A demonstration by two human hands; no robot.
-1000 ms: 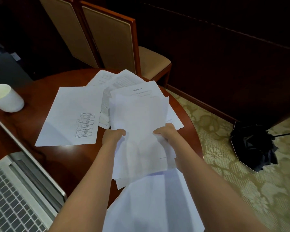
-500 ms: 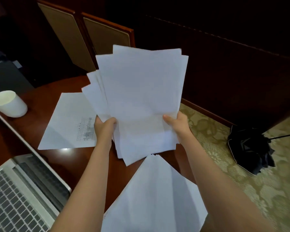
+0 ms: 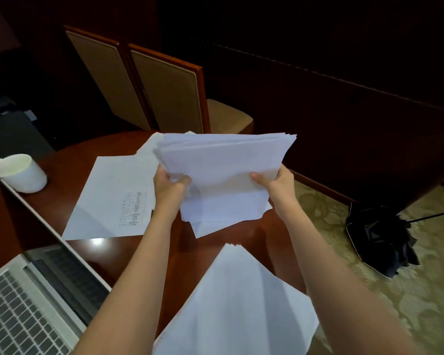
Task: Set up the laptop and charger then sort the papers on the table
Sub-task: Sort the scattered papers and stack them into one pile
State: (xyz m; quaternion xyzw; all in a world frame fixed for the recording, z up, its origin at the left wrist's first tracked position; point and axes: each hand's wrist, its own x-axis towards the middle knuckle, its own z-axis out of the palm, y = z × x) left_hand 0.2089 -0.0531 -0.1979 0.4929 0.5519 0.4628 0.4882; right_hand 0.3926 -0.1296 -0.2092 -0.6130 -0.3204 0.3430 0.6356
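Head view, left hand and right hand — each grip closed on paper stack, above table

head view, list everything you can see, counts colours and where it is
held paper stack: one, white, lifted above the table's far side
printed sheet: one, white with a small table, flat on the table
near paper pile: one, white, table's near edge
table: one, reddish-brown wood
laptop: one, silver, open, lower left
cup: one, white, left by the laptop screen
chairs: two, wood with tan pads, behind the table
umbrella: one, black, on the patterned carpet, right
left hand: grips the stack's left edge
right hand: grips its right edge
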